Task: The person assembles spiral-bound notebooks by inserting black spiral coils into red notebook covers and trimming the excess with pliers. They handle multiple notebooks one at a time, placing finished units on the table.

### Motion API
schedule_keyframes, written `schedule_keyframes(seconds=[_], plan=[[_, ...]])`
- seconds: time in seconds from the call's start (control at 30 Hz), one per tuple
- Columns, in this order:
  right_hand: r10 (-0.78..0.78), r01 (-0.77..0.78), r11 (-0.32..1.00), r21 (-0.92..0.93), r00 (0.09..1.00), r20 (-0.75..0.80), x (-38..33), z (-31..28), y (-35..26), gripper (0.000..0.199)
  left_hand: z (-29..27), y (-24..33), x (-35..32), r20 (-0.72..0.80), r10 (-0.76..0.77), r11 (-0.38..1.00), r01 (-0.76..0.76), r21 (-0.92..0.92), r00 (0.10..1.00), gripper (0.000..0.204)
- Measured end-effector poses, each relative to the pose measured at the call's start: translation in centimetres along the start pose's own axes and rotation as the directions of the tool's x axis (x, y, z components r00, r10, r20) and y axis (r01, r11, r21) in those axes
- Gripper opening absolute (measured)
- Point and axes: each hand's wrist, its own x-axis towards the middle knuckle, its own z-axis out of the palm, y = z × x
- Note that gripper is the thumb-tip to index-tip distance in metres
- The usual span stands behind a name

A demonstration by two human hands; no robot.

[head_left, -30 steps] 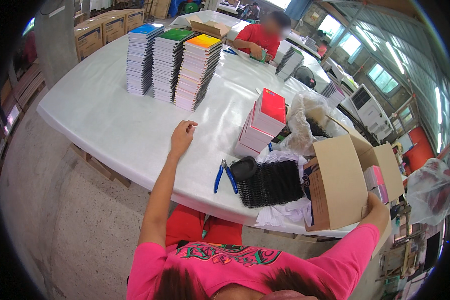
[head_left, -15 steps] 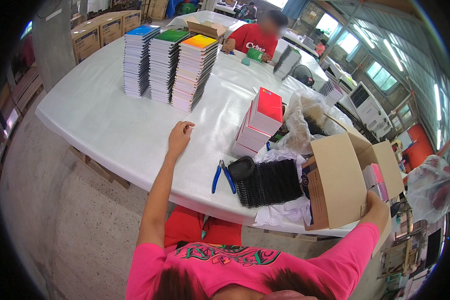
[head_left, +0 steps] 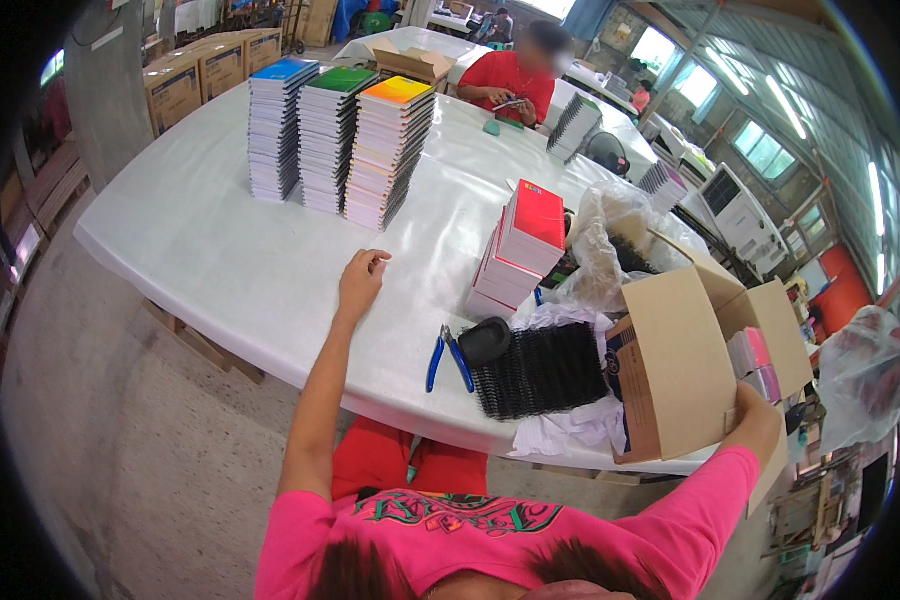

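My left hand (head_left: 362,281) rests on the white table, open and loosely curled, with nothing visible in it. It is nearest to the stacks of spiral notebooks topped in blue (head_left: 278,130), green (head_left: 330,140) and yellow (head_left: 390,150). My right hand (head_left: 755,408) reaches inside an open cardboard box (head_left: 675,365) at the table's right edge; its fingers are hidden. Pink-edged blocks of paper (head_left: 750,350) show in the box beside it. Left of the box stands a stack of red-covered paper blocks (head_left: 518,245).
Blue-handled cutting pliers (head_left: 450,358), a black dish (head_left: 484,342) and black spiral binding coils (head_left: 540,370) lie before me. Behind the coils sits a clear plastic bag (head_left: 610,235). Across the table (head_left: 200,240), a person in red (head_left: 515,80) handles a small item near a grey notebook stack (head_left: 574,128).
My hands keep almost the same places; the view has shifted slightly. The person across the table has brought both hands together around a small item.
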Motion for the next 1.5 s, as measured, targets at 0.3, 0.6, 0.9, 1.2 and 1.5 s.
schedule_keyframes(seconds=[0.3, 0.6, 0.9, 1.2, 1.5], plan=[[-0.003, 0.003, 1.000, 0.004, 1.000, -0.001, 0.5, 0.0, -0.1, 0.026, 0.1, -0.4, 0.1, -0.025, 0.043, 0.999, -0.043, -0.011, 0.999, 0.015], [-0.001, 0.001, 1.000, 0.003, 1.000, -0.003, 0.2, 0.2, -0.2, 0.026, 0.1, -0.2, 0.3, 0.048, -0.016, 1.000, 0.015, 0.023, 0.999, 0.015], [0.003, -0.003, 1.000, -0.001, 1.000, -0.002, -0.3, 0.2, -0.2, 0.027, 0.4, -0.1, 0.2, -0.003, 0.014, 1.000, -0.014, -0.003, 1.000, 0.014], [-0.007, 0.007, 1.000, 0.005, 1.000, 0.004, 0.0, 0.4, -0.4, 0.028, -0.1, -0.3, 0.3, 0.014, 0.012, 1.000, -0.012, 0.024, 1.000, 0.014], [0.007, -0.007, 1.000, 0.003, 1.000, 0.004, -0.6, 0.1, -0.6, 0.028, 0.0, -0.2, 0.2, 0.013, 0.013, 1.000, -0.014, 0.023, 1.000, 0.013]])
